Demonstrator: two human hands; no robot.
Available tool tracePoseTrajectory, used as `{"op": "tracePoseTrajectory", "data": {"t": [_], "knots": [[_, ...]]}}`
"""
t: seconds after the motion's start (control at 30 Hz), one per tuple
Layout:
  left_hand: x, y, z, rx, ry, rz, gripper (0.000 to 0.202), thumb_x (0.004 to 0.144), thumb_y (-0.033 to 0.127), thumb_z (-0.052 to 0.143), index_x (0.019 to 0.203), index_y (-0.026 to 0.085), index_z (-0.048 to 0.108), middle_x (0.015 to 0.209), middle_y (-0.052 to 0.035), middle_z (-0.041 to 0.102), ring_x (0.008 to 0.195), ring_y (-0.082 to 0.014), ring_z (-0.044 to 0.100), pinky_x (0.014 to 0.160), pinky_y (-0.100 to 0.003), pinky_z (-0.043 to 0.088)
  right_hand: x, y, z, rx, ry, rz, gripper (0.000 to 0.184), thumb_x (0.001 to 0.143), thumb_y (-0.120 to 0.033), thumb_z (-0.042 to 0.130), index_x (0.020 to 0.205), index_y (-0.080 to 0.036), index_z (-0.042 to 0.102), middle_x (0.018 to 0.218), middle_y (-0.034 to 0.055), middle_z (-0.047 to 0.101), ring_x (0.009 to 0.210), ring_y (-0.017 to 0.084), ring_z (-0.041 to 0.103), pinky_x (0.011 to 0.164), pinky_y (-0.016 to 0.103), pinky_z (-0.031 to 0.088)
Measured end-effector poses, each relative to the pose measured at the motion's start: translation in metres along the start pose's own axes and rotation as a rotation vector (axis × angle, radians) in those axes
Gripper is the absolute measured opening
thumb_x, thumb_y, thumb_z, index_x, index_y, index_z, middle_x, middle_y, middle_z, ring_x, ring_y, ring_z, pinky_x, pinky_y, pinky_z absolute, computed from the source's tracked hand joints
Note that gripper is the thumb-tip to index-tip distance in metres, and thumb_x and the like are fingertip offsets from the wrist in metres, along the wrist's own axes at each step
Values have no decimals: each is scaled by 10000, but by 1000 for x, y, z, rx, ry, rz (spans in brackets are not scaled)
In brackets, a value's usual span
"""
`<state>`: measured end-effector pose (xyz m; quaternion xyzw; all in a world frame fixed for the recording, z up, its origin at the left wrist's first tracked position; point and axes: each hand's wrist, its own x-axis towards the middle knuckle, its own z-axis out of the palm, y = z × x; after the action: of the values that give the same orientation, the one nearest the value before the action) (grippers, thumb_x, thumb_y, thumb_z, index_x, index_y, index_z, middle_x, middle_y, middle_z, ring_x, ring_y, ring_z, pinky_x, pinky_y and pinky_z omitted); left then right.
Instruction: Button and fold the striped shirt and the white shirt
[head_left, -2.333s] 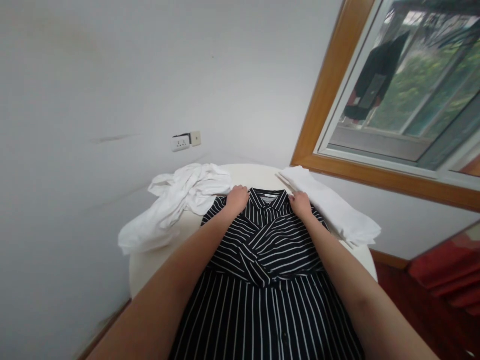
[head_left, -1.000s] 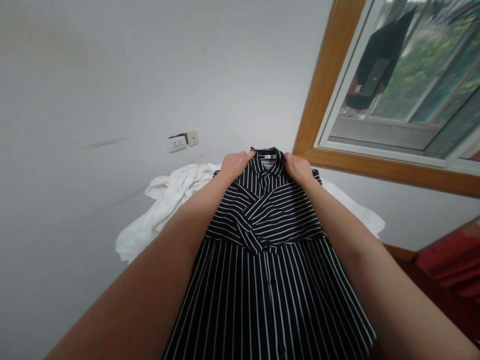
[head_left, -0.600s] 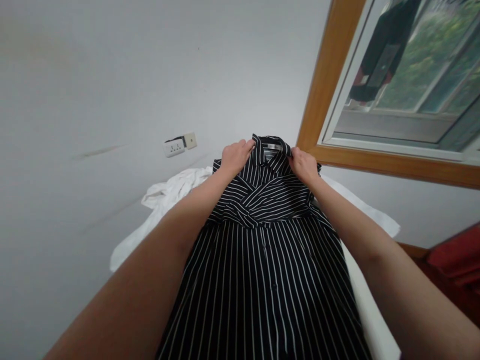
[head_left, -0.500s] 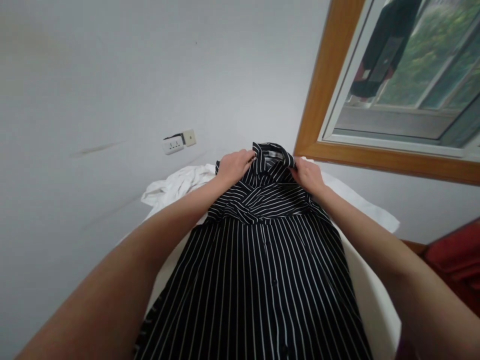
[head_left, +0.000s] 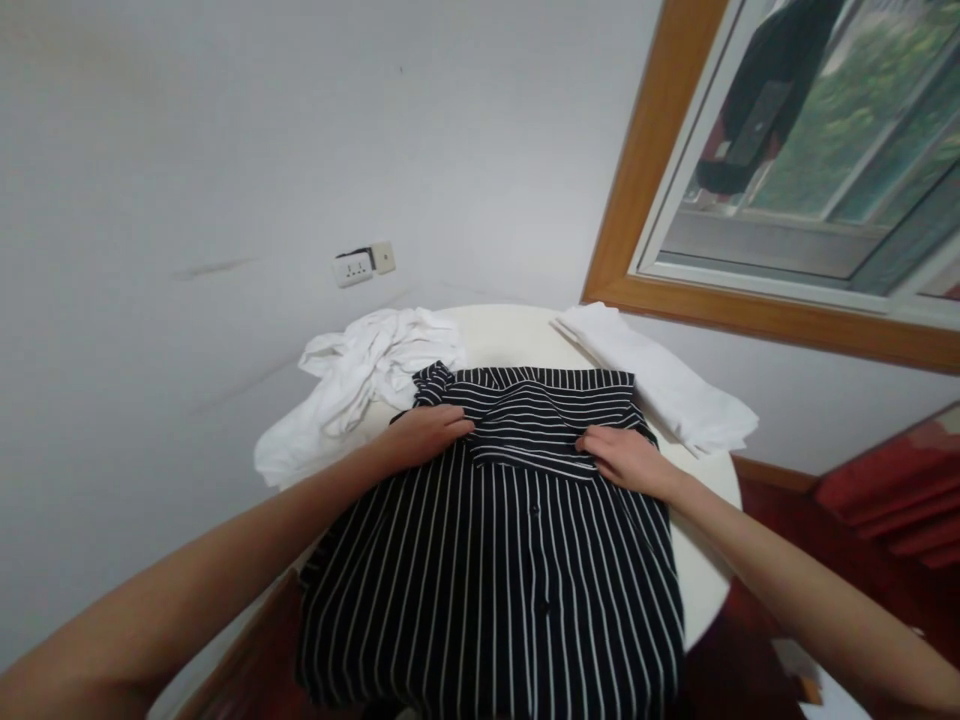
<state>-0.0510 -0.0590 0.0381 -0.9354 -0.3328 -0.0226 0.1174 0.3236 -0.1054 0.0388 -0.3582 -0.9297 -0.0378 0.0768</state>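
A black shirt with white stripes (head_left: 480, 570) lies front up on a round white table (head_left: 510, 340), its lower part hanging past the near edge. The upper part is folded down over the front, so its stripes run crosswise there and the collar is hidden. My left hand (head_left: 429, 434) grips the folded cloth at its left side, fingers closed. On the right, my right hand (head_left: 624, 456) has its fingers curled on the other end of the fold. Several small buttons run down the middle.
Crumpled white cloth (head_left: 367, 370) lies on the table's left, against the wall. A folded white garment (head_left: 660, 375) rests at the right edge. Behind are a wall socket (head_left: 352, 269) and a wood-framed window (head_left: 750, 310). Red fabric (head_left: 892, 495) is at the far right.
Both hands have come down and toward me with the collar end of the shirt, which is now folded over the front. The table's far part has come into view.
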Motion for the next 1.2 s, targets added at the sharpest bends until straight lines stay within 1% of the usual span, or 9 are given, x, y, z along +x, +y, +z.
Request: {"op": "tracePoseTrajectory", "data": {"t": [0.13,0.3,0.43,0.53,0.67,0.8,0.97,1.07,1.2], "knots": [[-3,7,-5,-9,10,-125,373,912,128,379,1221,225,564,993,-66,611,900,-189,570,752,-299,457,3,-10,1,50,55,65,565,783,-62,438,1305,-255,534,1001,55,585,931,193,555,768,295,457],[-14,16,-19,-46,-40,-57,381,868,161,435,1186,244,628,956,-81,631,871,-206,572,766,-333,447,-3,-15,-3,159,57,-7,551,758,-68,485,1259,-257,613,985,63,586,937,207,545,855,361,456],[-21,13,-39,-102,-11,-22,304,873,337,466,1067,271,690,903,-62,653,877,-209,571,803,-343,439,-10,3,-11,281,102,23,439,799,-110,485,1176,-247,663,1002,57,616,961,201,560,891,365,454],[-13,-3,-50,-28,109,-283,425,931,447,352,823,228,700,808,-70,650,873,-219,571,807,-348,441,-5,34,-13,225,272,307,328,889,-211,440,1107,-195,685,986,77,650,954,212,577,898,365,452],[17,-31,-53,26,241,-724,470,905,545,383,961,179,672,935,-119,675,927,-256,601,788,-349,457,15,79,-13,-57,369,721,370,900,-269,456,1186,-141,651,1085,140,654,1053,272,550,953,398,400],[48,-46,-43,9,43,-911,609,856,649,409,952,112,680,945,-203,688,933,-333,637,780,-401,469,38,104,-15,-197,188,847,450,941,-411,424,1279,-169,597,1191,167,628,1094,316,527,914,438,395],[61,-53,-29,-125,-67,-936,451,860,522,525,896,97,673,961,-212,692,967,-337,634,790,-396,467,55,119,-19,-223,-58,785,487,917,-579,422,1063,-222,720,1126,156,651,1086,340,517,883,470,385],[51,-58,-23,-244,46,-925,373,890,469,493,870,140,668,940,-153,699,935,-286,628,784,-370,463,54,128,-18,-195,-99,740,410,879,-558,517,997,-232,734,1108,141,659,1067,329,527,847,430,401],[28,-63,-12,-331,380,-857,395,922,469,404,789,179,636,854,-89,674,875,-243,608,789,-353,466,40,138,-16,-131,8,656,326,885,-469,531,982,-212,707,1038,114,687,996,289,569,795,359,414]]}}
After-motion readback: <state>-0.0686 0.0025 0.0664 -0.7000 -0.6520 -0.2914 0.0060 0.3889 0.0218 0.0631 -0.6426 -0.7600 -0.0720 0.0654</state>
